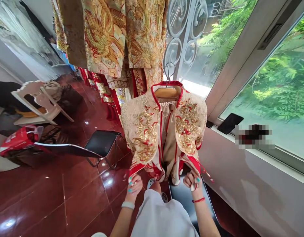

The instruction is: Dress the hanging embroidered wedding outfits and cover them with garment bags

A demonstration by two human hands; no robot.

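A cream jacket (144, 131) with gold and red embroidery hangs open-fronted on a wooden hanger (167, 92), whose hook catches on the iron window grille (183, 39) just beside the window frame. The left hand (134, 184), fingers curled shut, grips the red-trimmed hem at the jacket's lower left corner. The right hand (193, 179) is closed on the hem at the lower right corner, where thin red ribbons (206, 173) trail off; something pale seems to be pinched in its fingers as well, though it is too small to make out. Both hands hold the hem low, well below the hanger.

Behind the jacket, heavier gold robes (117, 36) hang in a row. A black stool (102, 142) stands on the red tiled floor (68, 194) to the left of the jacket, and a dark seat (185, 199) sits under the hands near the wall. A dark phone (230, 123) lies on the window sill (270, 157). A red bag (18, 138) rests at the far left edge.
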